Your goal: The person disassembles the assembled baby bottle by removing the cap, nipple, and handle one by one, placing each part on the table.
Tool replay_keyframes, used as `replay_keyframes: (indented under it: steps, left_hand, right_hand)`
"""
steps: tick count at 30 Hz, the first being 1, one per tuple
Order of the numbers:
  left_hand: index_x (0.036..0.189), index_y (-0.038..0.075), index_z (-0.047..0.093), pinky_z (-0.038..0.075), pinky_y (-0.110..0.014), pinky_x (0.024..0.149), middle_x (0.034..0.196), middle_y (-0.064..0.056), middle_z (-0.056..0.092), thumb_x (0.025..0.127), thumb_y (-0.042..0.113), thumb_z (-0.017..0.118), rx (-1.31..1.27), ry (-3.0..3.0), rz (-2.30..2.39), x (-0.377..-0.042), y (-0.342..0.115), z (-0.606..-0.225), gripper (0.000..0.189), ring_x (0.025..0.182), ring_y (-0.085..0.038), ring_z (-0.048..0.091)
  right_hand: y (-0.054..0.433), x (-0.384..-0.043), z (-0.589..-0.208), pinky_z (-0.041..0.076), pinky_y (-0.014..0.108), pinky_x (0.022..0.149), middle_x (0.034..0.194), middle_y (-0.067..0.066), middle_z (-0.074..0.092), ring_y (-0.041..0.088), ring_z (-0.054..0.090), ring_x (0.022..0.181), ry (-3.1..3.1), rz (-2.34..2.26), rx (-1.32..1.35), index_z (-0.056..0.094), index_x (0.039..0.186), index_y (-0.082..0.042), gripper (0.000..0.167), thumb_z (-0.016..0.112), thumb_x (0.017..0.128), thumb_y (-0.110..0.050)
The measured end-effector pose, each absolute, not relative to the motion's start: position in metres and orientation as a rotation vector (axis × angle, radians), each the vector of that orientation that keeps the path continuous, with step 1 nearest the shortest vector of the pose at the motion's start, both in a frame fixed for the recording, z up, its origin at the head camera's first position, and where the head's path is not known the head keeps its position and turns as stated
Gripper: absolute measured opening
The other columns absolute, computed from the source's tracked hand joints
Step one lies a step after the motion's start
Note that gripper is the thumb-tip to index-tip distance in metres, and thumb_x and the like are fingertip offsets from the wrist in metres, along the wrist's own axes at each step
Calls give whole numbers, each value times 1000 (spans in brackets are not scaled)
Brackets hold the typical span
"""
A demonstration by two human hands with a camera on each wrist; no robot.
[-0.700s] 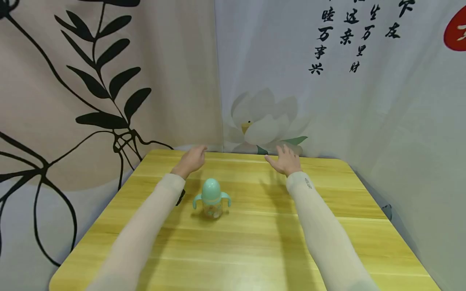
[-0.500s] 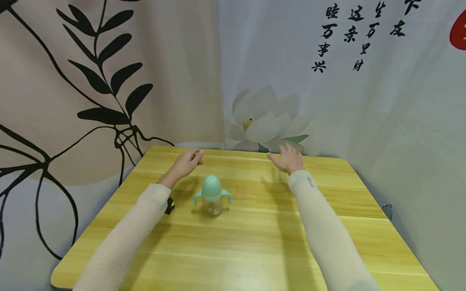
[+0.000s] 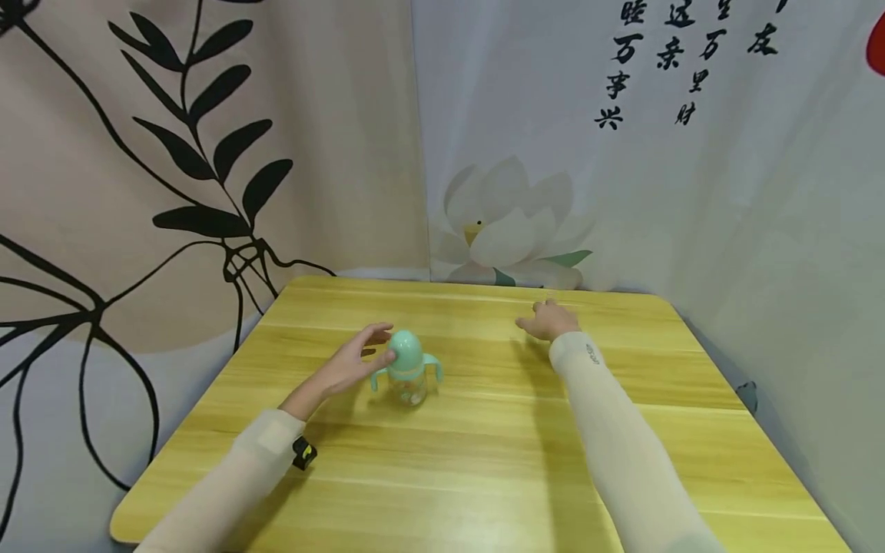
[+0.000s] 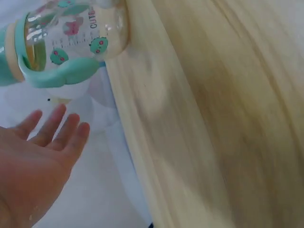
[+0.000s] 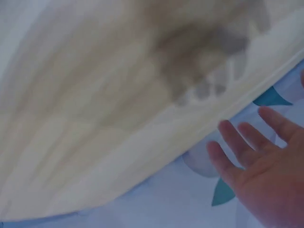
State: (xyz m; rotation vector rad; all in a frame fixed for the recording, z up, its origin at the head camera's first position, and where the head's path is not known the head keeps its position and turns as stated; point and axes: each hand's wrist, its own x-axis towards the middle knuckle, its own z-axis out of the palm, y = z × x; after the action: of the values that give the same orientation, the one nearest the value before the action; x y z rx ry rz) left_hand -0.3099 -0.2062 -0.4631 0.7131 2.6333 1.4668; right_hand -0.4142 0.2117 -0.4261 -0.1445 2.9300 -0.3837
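A baby bottle (image 3: 409, 355) with a mint-green domed cap and two mint side handles stands upright on the table. Its clear body (image 4: 78, 35) has small printed figures in the left wrist view. My left hand (image 3: 356, 359) is at the bottle's left, thumb overlapping the cap in the head view. Seen from the left wrist, that hand (image 4: 38, 164) has its fingers spread and a gap beside the near handle. Farther back and right, my right hand (image 3: 548, 320) hovers over the table, fingers loosely extended, nothing in it.
The yellow wood-grain table (image 3: 470, 461) has rounded corners. Behind it hangs a curtain (image 3: 359, 153) with black leaf prints, a pale lotus and dark writing. A small black device (image 3: 304, 453) shows beneath the left wrist.
My left hand has come back from the table's far side toward the bottle, and its fingers have opened. The right hand has tipped lower. The bottle stays put.
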Motion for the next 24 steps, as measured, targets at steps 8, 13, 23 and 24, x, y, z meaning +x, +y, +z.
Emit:
replay_keyframes:
  steps: [8,13,23,24]
  left_hand:
    - [165,12,32,43,-62,114,156,-17,50,101,44,73,709,2483,1373,-308,-200,-469,83,142,-40,50]
    - [165,9,33,40,-63,116,155,-17,50,98,37,78,711,2357,1273,-310,-196,-457,86,144,-40,48]
    - [161,3,37,30,-67,121,156,-20,51,88,23,89,629,2318,1273,-314,-190,-464,92,148,-44,42]
    - [161,3,37,29,-68,121,156,-20,50,87,22,90,645,2337,1283,-313,-190,-467,93,149,-45,41]
  right_hand:
    - [216,-409,-445,37,65,118,162,34,35,52,38,148,2846,-332,-135,46,155,5,70,56,107,-45]
    - [216,-411,-448,39,65,115,157,33,42,52,44,143,2851,-320,-123,51,152,4,67,56,106,-45]
    - [214,-408,-451,32,66,120,162,32,37,55,33,149,2807,-349,-75,44,158,2,74,55,105,-47]
    - [214,-408,-451,32,66,120,162,32,36,55,33,150,2804,-346,-74,43,158,2,74,55,105,-48]
